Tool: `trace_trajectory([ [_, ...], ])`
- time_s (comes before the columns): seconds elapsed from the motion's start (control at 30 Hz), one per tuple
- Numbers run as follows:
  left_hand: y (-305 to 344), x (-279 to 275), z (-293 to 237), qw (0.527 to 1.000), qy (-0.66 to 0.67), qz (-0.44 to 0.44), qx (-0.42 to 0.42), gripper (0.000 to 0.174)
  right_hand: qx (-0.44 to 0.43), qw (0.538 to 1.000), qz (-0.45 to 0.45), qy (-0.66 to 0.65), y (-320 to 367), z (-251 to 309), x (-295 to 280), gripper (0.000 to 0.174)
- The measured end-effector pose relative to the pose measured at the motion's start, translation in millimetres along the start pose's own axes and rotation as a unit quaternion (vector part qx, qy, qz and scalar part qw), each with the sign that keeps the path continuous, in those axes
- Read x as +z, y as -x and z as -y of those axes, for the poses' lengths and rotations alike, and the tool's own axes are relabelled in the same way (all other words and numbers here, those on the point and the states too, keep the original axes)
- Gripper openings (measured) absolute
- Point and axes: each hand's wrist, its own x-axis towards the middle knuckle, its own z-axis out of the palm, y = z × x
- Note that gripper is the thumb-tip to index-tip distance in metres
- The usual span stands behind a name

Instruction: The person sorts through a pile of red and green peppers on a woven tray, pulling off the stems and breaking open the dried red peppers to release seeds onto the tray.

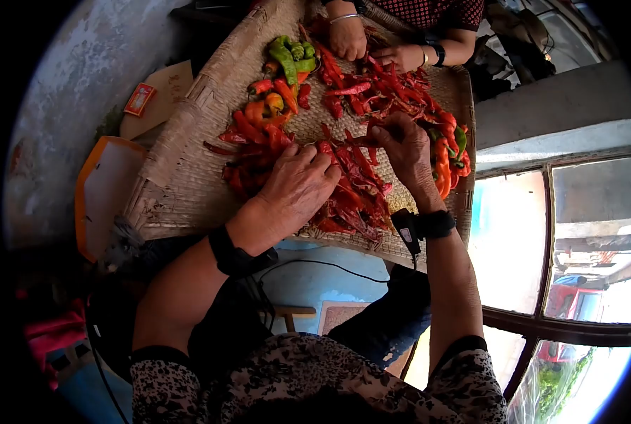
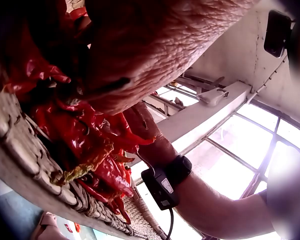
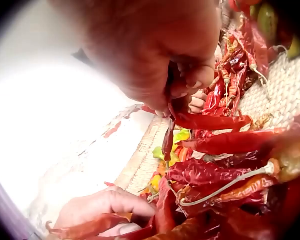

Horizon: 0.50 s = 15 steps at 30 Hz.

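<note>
Many red chili peppers (image 1: pixel 354 194) lie heaped on a large woven tray (image 1: pixel 181 145). My left hand (image 1: pixel 298 185) reaches over the heap, its fingertips down among the peppers. In the right wrist view the index finger of the left hand (image 3: pixel 102 207) lies against red peppers; I cannot tell whether it grips one. Farther right, my right hand (image 1: pixel 406 150) is raised a little over the tray. Its thumb and fingers pinch a thin dark-red chili pepper (image 3: pixel 168 137), which hangs down from the fingertips. The left wrist view shows shiny wrinkled peppers (image 2: pixel 75 130) under the left hand.
Across the tray another person's hands (image 1: pixel 347 39) work among red peppers. Green peppers (image 1: pixel 287 56) and orange ones (image 1: pixel 255 113) lie at the tray's left side, more orange-red peppers (image 1: pixel 442 166) at its right edge. A window (image 1: pixel 510 240) stands to the right. A cable (image 1: pixel 329 263) runs between my wrists.
</note>
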Motion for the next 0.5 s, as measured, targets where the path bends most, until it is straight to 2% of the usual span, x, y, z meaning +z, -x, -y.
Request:
trace_trajectory([
  [0.1,-0.5,-0.3,-0.5,1.0,0.012,-0.002,-0.002,0.012,-0.003,1.0,0.018,0.001,23.7,-3.1,-9.4,0.013],
  [0.13,-0.7,-0.2,0.2,1.0,0.015,0.0,0.0,0.018,-0.048,0.999,0.011,0.018,33.8,0.0,-9.1,0.017],
  [0.17,-1.0,-0.5,0.4,1.0,0.016,-0.001,0.002,0.018,-0.048,0.995,0.045,0.07,41.9,4.9,-13.7,0.021],
  [0.23,-1.8,-0.9,-0.6,0.999,0.049,-0.011,-0.022,0.024,-0.118,0.989,0.038,0.085,55.4,12.9,-14.3,0.033],
  [0.37,-3.6,2.8,-2.6,0.997,0.055,-0.035,-0.036,0.028,-0.104,0.991,0.022,0.076,75.1,28.4,-18.9,0.045],
  [0.43,-2.6,2.4,-1.2,0.997,0.059,-0.038,-0.023,0.021,-0.078,0.994,-0.002,0.072,81.6,33.5,-23.0,0.053],
  [0.5,-2.3,0.8,-0.5,0.999,0.031,-0.011,-0.009,0.019,-0.075,0.996,-0.008,0.054,83.5,37.6,-27.8,0.049],
])
